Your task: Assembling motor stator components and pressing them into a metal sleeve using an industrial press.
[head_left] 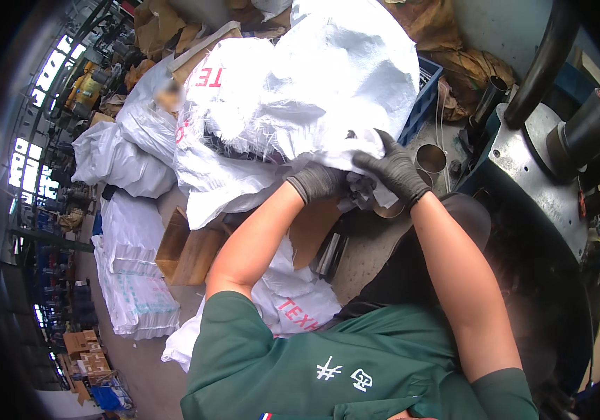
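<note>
Both hands wear black gloves and work at the lower edge of a large white woven sack (342, 77), which lies slumped in front of the person among other white sacks.

Left hand (317, 182): fingers curled together and closed on the sack's hem, knuckles facing up. The forearm enters from the lower centre of the view.

Right hand (392, 170): fingers spread apart and pressed flat on the sack fabric, thumb reaching toward the left hand. The two hands are just beside each other, with a bunched fold of the fabric between them.

Surroundings:
- A short open metal cylinder (431, 158) stands just right of the right hand.
- A blue plastic crate (424, 98) sits behind the sack on its right side.
- A grey machine body (545, 182) with a black curved lever (545, 56) occupies the right of the view.
- A brown cardboard box (184, 248) lies on the floor left of the left forearm.
- A folded stack of white sacks (132, 280) lies further left on the floor.
- The person wears a dark green shirt (328, 364)
</note>
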Action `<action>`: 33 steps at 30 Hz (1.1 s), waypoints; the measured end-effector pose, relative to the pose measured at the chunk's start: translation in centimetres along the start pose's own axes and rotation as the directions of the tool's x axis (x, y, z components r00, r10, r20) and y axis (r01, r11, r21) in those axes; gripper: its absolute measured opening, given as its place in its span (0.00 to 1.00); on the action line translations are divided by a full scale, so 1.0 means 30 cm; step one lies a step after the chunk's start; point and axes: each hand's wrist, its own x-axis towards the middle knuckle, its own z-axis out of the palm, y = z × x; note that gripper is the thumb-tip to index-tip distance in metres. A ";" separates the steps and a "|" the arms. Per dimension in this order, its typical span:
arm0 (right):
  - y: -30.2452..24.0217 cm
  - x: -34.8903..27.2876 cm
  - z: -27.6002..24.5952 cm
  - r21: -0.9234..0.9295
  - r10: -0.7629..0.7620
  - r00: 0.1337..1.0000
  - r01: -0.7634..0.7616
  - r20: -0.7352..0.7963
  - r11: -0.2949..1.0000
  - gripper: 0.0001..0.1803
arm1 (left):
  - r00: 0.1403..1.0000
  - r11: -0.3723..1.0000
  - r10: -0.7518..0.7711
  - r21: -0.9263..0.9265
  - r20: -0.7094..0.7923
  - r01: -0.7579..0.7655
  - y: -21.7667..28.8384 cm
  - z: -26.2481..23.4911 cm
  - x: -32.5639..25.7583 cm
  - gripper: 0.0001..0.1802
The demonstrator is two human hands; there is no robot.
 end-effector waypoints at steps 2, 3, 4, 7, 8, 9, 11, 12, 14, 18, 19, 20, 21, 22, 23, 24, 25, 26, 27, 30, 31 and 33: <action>-0.001 0.016 -0.079 0.207 0.015 0.948 0.054 -0.319 0.977 0.34 | 0.995 0.993 -0.063 -0.100 -0.081 0.055 0.008 0.020 0.049 0.21; -0.015 0.011 -0.118 0.328 0.000 0.923 0.137 -0.386 0.935 0.31 | 0.990 0.990 0.114 0.090 -0.087 -0.106 -0.012 0.018 0.072 0.22; -0.054 -0.014 -0.135 0.442 0.001 0.895 0.219 -0.446 0.870 0.27 | 0.959 0.927 0.278 0.275 -0.056 -0.253 -0.046 0.015 0.086 0.22; -0.169 -0.089 -0.194 0.656 0.114 0.936 0.144 -0.334 0.741 0.26 | 0.998 0.750 -0.056 -0.658 0.038 0.067 -0.163 0.029 0.178 0.15; -0.167 -0.102 -0.203 0.652 0.109 0.930 0.159 -0.351 0.742 0.26 | 0.999 0.765 -0.043 -0.642 0.028 0.051 -0.177 0.014 0.273 0.15; -0.161 -0.113 -0.211 0.677 0.091 0.952 0.139 -0.292 0.723 0.27 | 1.000 0.778 -0.022 -0.628 0.018 0.029 -0.179 0.015 0.296 0.15; -0.214 -0.150 -0.168 0.654 0.006 0.983 0.118 -0.183 0.747 0.30 | 1.000 0.806 -0.011 -0.592 -0.007 0.005 -0.199 -0.004 0.400 0.15; -0.172 -0.144 -0.177 0.587 -0.055 0.988 0.128 -0.141 0.799 0.31 | 1.000 0.817 0.008 -0.576 -0.020 -0.018 -0.199 -0.011 0.466 0.15; -0.183 -0.170 -0.166 0.578 -0.035 0.999 0.031 -0.004 0.816 0.30 | 0.999 0.839 0.033 -0.541 -0.043 -0.051 -0.166 0.008 0.632 0.15; -0.236 -0.202 -0.185 0.596 -0.036 0.993 -0.039 0.113 0.802 0.31 | 0.989 0.855 0.139 -0.497 -0.058 -0.149 -0.226 0.008 0.400 0.16; -0.205 -0.189 -0.181 0.607 -0.044 0.989 -0.053 0.144 0.793 0.31 | 0.985 0.860 0.160 -0.482 -0.058 -0.168 -0.232 0.011 0.333 0.16; -0.203 -0.183 -0.190 0.611 -0.083 0.979 -0.048 0.184 0.790 0.30 | 0.980 0.859 0.189 -0.475 -0.056 -0.192 -0.249 0.019 0.315 0.16; -0.206 -0.179 -0.173 0.620 -0.096 0.970 -0.064 0.221 0.782 0.30 | 0.981 0.867 0.187 -0.460 -0.055 -0.191 -0.275 0.018 0.274 0.16; -0.216 -0.183 -0.180 0.625 -0.102 0.965 -0.075 0.243 0.777 0.30 | 0.978 0.868 0.200 -0.455 -0.052 -0.201 -0.296 0.027 0.278 0.16; -0.227 -0.184 -0.187 0.611 -0.092 0.961 -0.091 0.262 0.786 0.30 | 0.977 0.869 0.209 -0.449 -0.050 -0.209 -0.335 0.024 0.303 0.16; -0.232 -0.189 -0.199 0.593 -0.078 0.957 -0.109 0.280 0.798 0.31 | 0.974 0.867 0.220 -0.448 -0.051 -0.219 -0.357 0.041 0.306 0.16; -0.227 -0.188 -0.199 0.628 -0.078 0.950 -0.137 0.302 0.767 0.31 | 0.974 0.869 0.221 -0.442 -0.055 -0.222 -0.353 0.071 0.276 0.16; -0.229 -0.198 -0.200 0.666 -0.061 0.946 -0.177 0.318 0.725 0.31 | 0.974 0.872 0.219 -0.435 -0.061 -0.224 -0.359 0.102 0.284 0.16; -0.228 -0.195 -0.198 0.640 -0.057 0.950 -0.162 0.307 0.751 0.32 | 0.975 0.880 0.213 -0.420 -0.070 -0.222 -0.365 0.116 0.282 0.16; -0.200 -0.182 -0.164 0.595 -0.049 0.972 -0.101 0.231 0.798 0.34 | 0.978 0.908 0.183 -0.364 -0.103 -0.209 -0.385 0.130 0.245 0.17; -0.183 -0.178 -0.145 0.570 -0.049 0.986 -0.051 0.159 0.820 0.35 | 0.979 0.918 0.170 -0.341 -0.115 -0.200 -0.391 0.126 0.222 0.17; -0.135 -0.164 -0.130 0.297 0.007 0.997 -0.028 0.071 0.954 0.35 | 0.979 0.940 0.145 -0.290 -0.143 -0.182 -0.401 0.107 0.175 0.17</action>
